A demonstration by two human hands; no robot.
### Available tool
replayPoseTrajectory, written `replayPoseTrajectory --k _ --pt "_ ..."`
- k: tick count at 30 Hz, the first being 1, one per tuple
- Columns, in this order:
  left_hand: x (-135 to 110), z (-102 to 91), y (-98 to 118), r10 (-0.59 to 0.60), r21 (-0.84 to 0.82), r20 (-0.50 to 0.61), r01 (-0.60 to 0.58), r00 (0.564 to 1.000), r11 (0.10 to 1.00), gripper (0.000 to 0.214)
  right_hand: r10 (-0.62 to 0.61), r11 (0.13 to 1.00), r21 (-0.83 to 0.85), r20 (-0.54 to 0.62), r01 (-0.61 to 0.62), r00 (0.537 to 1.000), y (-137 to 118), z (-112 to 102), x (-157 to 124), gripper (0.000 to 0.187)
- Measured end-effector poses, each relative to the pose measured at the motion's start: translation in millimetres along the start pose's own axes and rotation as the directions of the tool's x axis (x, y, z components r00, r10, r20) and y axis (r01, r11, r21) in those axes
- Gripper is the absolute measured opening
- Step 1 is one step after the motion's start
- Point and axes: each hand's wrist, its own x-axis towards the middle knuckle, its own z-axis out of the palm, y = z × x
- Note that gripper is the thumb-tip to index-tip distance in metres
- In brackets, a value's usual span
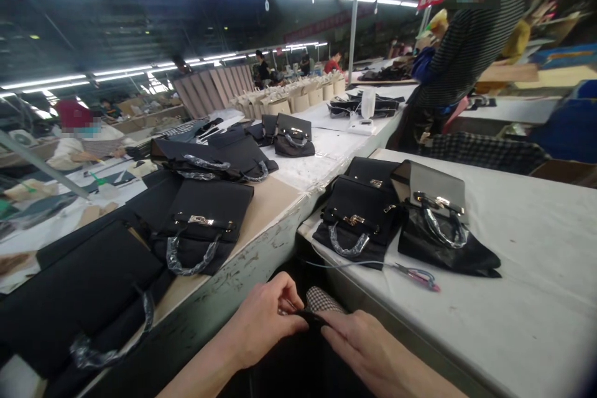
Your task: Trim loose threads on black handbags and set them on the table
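My left hand [265, 317] and my right hand [368, 345] meet low in the gap between two tables. Both pinch a small dark strip [311, 317] between thumb and fingers, over a checked cloth [321, 301]. On the white table [513, 298] to the right lie two black handbags [359, 211], one of them [443, 224] with a plastic-wrapped handle and gold clasp. A small pair of scissors [417, 275] lies near that table's front edge. More black handbags [205, 224] lie on the long table [275, 199] to the left.
Several further bags and cream boxes [289, 99] line the long table further back. A person in a striped top [466, 56] stands at the far right table. Another person [88, 137] works at far left. A metal post [353, 12] rises behind.
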Motion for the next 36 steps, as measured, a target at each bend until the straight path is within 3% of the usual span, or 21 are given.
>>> replayPoseTrajectory --k 5,16,23,31,36 --pt "-6 0.3 -7 -0.014 -0.05 0.031 0.015 0.999 0.999 0.01 -0.001 0.999 0.034 0.019 0.0 1.0 -5 -1 0 0.032" --pt "-3 -2.7 12 0.144 0.306 0.048 -0.152 0.988 0.94 0.01 -0.043 0.996 0.075 0.014 0.042 0.999 12 0 1 0.03" --pt "1 -3.2 16 0.213 0.373 0.128 -0.246 0.969 0.895 0.017 -0.071 0.994 0.089 0.057 0.066 0.996 15 -8 4 0.029" --pt "4 -1.9 13 0.102 0.189 0.129 -0.125 0.986 0.974 0.014 -0.157 0.988 0.013 0.054 0.157 0.986 16 -7 25 0.019" --pt "-1 -5.9 6 -0.067 -0.048 0.11 0.072 0.992 0.996 0.015 -0.167 0.986 0.008 0.001 0.167 0.986 17 4 28 0.025"
